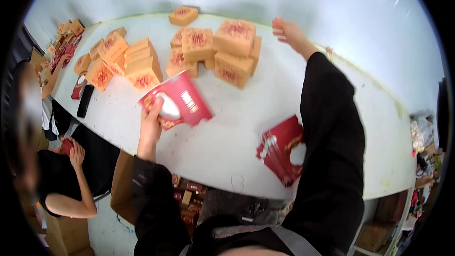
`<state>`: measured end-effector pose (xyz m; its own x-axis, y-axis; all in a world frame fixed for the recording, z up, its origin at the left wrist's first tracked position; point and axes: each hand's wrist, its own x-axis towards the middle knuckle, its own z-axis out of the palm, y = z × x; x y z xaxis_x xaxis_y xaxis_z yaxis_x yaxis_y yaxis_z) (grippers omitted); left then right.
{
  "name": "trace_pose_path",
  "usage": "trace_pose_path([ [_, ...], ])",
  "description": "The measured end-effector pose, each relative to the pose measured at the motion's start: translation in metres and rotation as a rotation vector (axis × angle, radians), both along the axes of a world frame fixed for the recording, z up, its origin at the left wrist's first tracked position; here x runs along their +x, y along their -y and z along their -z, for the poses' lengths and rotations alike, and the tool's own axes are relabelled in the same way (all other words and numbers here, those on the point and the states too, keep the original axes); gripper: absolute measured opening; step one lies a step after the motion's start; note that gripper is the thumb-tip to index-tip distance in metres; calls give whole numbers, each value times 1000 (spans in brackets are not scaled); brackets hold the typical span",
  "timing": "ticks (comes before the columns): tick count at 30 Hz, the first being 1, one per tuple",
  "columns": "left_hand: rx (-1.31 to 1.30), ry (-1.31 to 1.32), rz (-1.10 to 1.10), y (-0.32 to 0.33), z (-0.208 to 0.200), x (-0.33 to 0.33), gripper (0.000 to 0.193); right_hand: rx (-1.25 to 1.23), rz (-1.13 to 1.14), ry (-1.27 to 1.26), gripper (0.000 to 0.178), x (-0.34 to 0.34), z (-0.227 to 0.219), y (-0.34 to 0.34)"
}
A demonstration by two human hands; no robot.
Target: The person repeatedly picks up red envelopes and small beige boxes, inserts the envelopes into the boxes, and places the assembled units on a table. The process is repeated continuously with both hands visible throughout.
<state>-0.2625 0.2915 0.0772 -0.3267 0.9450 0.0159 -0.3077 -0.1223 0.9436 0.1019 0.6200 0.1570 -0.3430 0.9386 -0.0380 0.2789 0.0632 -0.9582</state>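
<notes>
My left hand (151, 124) is closed on the edge of a red flat carton sleeve (195, 102) with a white oval and pale print, held above the table. Stretched far forward, my right hand (287, 32) has its fingers extended and nothing in them. It is nearest to a stack of orange-yellow boxes (235, 38) with red print, but apart from them. A fanned pile of similar red carton sleeves (280, 154) lies beside my right forearm, which partly covers it.
More orange-yellow boxes (143, 72) stand on the white table (227, 147), left of centre. A black phone-like object (85, 100) lies near its left edge. At left sits a person whose hand (76, 153) holds something red. A shelf (386, 227) is at lower right.
</notes>
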Motion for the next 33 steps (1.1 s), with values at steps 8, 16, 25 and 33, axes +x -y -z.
trace_pose_path([
  [8, 59, -4, 199, -163, -16, -16, 51, -352, -245, -270, 68, -88, 92, -93],
  [16, -162, -267, 292, -105, -13, -7, 42, -360, -402, -209, 40, -135, 101, 21],
  [25, -139, -267, 18, 55, -8, 30, 39, -404, -326, -62, 80, -51, 101, 49],
  [33, 172, -127, -290, 125, -10, 95, 35, -266, -348, 29, 86, -87, -14, 228],
])
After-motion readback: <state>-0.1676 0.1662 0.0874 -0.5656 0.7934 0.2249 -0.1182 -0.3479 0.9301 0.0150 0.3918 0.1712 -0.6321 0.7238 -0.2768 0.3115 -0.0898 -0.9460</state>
